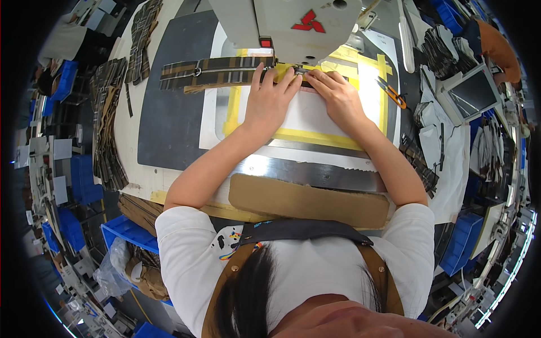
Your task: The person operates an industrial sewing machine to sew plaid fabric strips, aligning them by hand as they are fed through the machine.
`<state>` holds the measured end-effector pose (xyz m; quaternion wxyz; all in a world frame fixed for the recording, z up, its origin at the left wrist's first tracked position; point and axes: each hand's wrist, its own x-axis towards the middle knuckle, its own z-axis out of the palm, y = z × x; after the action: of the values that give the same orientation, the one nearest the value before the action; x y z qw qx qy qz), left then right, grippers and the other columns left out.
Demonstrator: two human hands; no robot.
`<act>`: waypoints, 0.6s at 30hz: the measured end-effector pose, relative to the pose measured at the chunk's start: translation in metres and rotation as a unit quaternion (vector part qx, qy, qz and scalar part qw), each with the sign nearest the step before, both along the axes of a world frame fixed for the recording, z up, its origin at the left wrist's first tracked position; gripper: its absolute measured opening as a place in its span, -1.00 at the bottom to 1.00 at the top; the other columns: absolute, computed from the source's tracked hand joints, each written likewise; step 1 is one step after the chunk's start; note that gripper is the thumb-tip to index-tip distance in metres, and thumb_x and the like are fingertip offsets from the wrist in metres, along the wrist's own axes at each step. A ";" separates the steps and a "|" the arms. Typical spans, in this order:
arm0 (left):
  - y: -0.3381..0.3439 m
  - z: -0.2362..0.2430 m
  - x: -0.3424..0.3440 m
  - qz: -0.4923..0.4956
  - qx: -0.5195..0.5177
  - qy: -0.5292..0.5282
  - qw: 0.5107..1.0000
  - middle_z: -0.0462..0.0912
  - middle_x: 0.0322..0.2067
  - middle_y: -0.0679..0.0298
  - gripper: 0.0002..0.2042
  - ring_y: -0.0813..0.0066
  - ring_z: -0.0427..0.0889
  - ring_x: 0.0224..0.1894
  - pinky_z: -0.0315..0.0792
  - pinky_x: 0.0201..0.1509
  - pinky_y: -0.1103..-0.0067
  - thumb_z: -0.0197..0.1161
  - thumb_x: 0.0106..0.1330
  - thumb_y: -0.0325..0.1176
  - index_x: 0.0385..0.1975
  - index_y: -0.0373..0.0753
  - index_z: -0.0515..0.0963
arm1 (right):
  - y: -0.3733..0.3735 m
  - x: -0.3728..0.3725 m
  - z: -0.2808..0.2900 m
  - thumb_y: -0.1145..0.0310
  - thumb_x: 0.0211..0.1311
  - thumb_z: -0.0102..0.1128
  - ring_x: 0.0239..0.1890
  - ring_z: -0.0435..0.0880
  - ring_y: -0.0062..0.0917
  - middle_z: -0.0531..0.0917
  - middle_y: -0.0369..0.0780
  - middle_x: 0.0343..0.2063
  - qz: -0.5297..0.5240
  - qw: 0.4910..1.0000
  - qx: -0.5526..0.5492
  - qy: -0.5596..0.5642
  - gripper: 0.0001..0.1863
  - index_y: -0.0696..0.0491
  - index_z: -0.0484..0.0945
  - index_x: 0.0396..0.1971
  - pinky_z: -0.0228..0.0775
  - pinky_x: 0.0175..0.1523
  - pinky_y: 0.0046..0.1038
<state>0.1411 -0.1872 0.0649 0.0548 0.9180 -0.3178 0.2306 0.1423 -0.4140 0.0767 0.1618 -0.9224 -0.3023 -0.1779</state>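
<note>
A dark plaid fabric strip with a metal zipper [225, 70] lies across the plate under the white sewing machine head [293, 28]. My left hand [266, 106] rests on its right part, fingers stretched and spread, the fingertips just below the machine head. Close to the strip's right end, my right hand [341, 101] lies with its fingers stretched toward the same spot. The exact contact of those fingertips is hard to make out. Below both hands is a white template with yellow tape edges [315, 137].
Orange-handled snips [393, 93] lie right of the template. Plaid pieces [107, 124] are stacked at the left, with more fabric [442, 48] at the far right. A brown padded board [307, 201] lines the near edge. Blue bins [132, 232] stand around the table.
</note>
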 end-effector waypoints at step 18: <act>0.000 0.000 -0.004 0.014 0.022 -0.003 1.000 0.58 0.29 0.35 -0.48 0.16 0.49 0.25 0.12 0.58 0.01 0.31 0.29 -0.39 0.31 -0.05 0.57 | -0.001 -0.002 0.001 0.61 0.07 0.23 0.06 0.69 -0.33 0.74 -0.22 0.12 0.007 1.000 0.001 -0.019 -0.46 0.13 0.68 0.15 0.63 0.15 -0.36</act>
<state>0.1372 -0.1873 0.0653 0.0308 0.9229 -0.3095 0.2268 0.1404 -0.4151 0.0773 0.1579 -0.9168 -0.3114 -0.1940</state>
